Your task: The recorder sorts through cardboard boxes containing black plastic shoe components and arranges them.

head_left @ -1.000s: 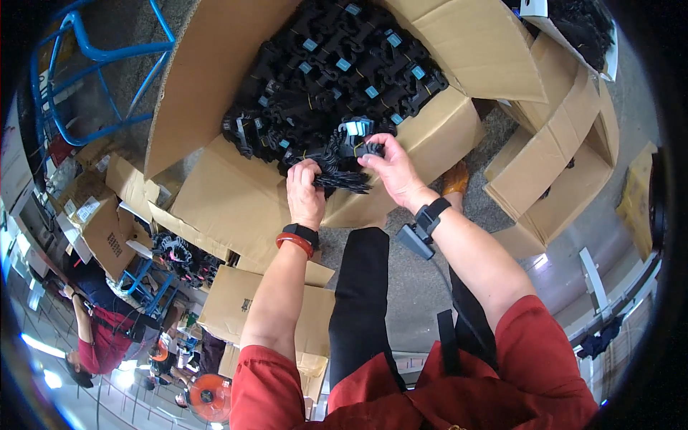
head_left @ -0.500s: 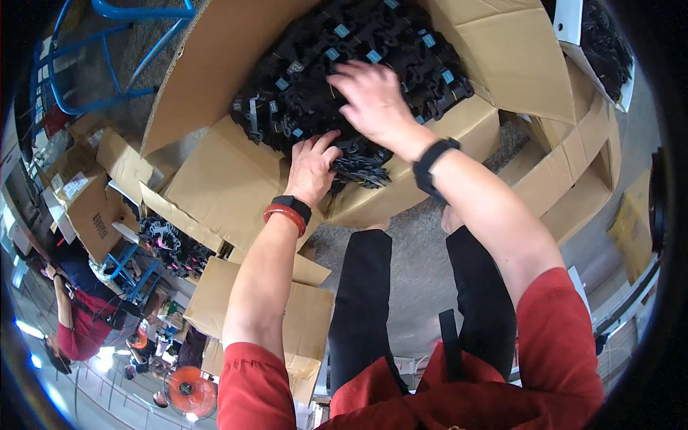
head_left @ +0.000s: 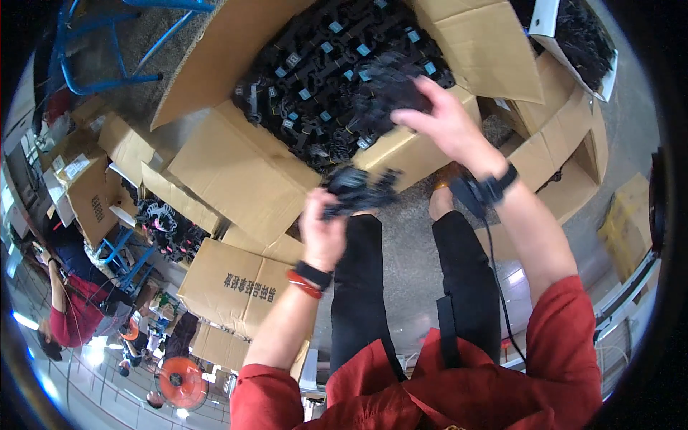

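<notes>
A large cardboard box (head_left: 423, 136) with its flaps folded out is filled with dark plastic pieces (head_left: 315, 79) in rows, several bearing light-blue tags. My left hand (head_left: 321, 233) is closed on a bundle of black plastic pieces (head_left: 360, 192), held just outside the box's near edge. Over the box's right part, my right hand (head_left: 453, 127) grips another bundle of black plastic pieces (head_left: 390, 89) between thumb and fingers. Motion smears this second bundle, so its exact shape is unclear.
A white container (head_left: 546, 18) with black pieces stands at the upper right, beside another open carton (head_left: 555, 150). Closed cartons (head_left: 222, 283) lie at the left. A blue metal frame (head_left: 115, 82) is at the upper left, and a person (head_left: 79, 301) works farther left.
My left hand has drawn back from the box toward me with a bundle. My right hand has moved rightward and now lifts a bundle above the packed pieces.
</notes>
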{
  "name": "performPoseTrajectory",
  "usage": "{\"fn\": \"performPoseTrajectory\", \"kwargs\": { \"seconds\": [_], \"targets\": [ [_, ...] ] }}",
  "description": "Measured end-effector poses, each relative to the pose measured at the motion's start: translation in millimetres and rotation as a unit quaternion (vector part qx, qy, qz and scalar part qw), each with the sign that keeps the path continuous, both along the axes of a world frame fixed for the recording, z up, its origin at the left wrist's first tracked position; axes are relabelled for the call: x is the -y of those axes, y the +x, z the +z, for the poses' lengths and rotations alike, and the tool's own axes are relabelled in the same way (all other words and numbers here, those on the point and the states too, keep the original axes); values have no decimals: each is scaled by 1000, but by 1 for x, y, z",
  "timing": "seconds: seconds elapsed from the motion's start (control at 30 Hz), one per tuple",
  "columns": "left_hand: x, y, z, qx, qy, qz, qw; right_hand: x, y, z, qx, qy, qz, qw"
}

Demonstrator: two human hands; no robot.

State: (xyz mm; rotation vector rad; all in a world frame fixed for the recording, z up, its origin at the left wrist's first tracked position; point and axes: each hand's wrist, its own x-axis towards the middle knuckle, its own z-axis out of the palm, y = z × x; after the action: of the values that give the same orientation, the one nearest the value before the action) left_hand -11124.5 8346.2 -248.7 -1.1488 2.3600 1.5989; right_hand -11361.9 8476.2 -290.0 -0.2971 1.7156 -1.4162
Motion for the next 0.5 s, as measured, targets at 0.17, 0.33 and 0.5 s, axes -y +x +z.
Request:
{"fn": "performPoseTrajectory", "kwargs": {
  "seconds": [0.17, 0.33, 0.5],
  "targets": [
    [-170, -45, 26, 0, 187, -78, 979, -178, 21, 87, -26, 176, -152, 972],
    [-323, -88, 24, 37, 306, -221, 925, -352, 34, 126, -156, 489, -25, 858],
    [-312, -108, 19, -56, 235, -223, 944, -365, 24, 106, -394, 532, 55, 748]
  ]
}}
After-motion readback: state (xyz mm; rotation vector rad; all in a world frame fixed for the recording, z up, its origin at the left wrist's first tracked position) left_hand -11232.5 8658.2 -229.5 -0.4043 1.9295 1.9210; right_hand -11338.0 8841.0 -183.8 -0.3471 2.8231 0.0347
